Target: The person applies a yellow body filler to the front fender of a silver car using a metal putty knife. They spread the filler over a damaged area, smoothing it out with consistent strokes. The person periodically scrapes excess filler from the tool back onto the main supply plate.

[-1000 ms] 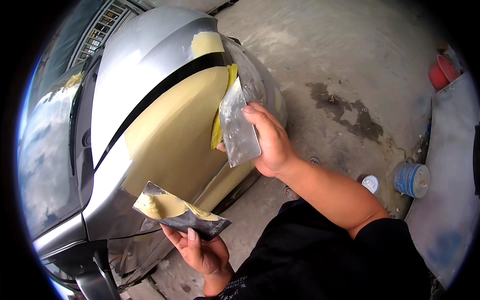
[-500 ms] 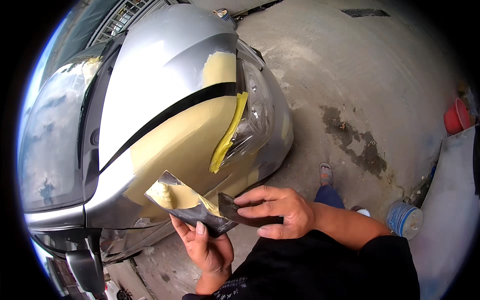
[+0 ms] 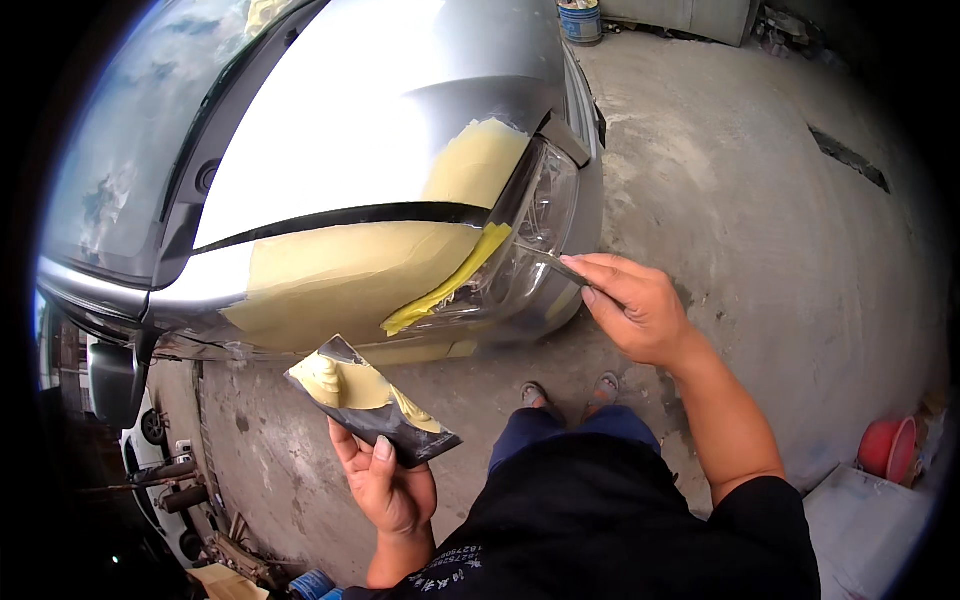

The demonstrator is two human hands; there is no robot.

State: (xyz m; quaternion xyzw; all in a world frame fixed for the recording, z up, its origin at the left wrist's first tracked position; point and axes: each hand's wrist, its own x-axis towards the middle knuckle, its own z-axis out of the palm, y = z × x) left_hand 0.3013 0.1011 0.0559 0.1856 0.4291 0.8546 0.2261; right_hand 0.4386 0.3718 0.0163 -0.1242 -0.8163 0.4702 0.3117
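Head view: hands [image 3: 395,495] [image 3: 640,315] grip a plate [image 3: 415,446] and a barely visible, edge-on scraper [image 3: 548,261].

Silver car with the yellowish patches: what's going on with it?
A person stands beside the silver car. Their left hand holds a dark flat plate carrying thick, pale yellow paste. Their right hand grips a thin flat spreader, seen nearly edge-on by the headlight; whether it touches is unclear. Similar yellowish coating covers a broad area of the fender, with another patch on the hood, and a bright yellow strip lies along the headlight's edge.
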